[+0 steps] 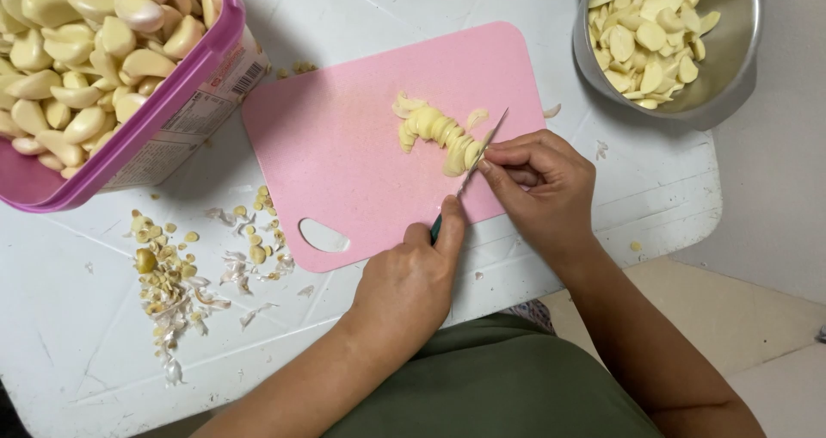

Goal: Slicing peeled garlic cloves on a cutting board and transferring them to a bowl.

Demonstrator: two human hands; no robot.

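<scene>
Careful now: your left hand [413, 287] is wrapped round the green handle of the knife [480, 154], thumb pressed along the top, and the blade comes down right at the near end of the sliced garlic [437, 133] on the pink cutting board [344, 137]. Your right hand [538, 188] is curled up, its fingertips [492, 164] pinching that end of the clove, touching the blade's flat. That's the big risk as I see it: the piece left to hold looks tiny, so one slip of the edge sideways could nick a fingertip. Next risk down, the board sits on a white table [77, 343] with its near edge close to the table's rim; a hard push could skate it toward you. A smaller one: the slices stand in a leaning row and could topple off the blade side.

Now the containers, biggest first. The pink plastic tub [185, 85] at far left is heaped with whole peeled garlic cloves [77, 51], piled up to its rim. The steel bowl [736, 51] at far right holds flat garlic slices [650, 33], maybe half full, and it hangs near the table's corner, so an elbow bump could tip it. Smallest of all, a loose scatter of trimmed ends and skins [185, 270] lies on the table left of the board.
</scene>
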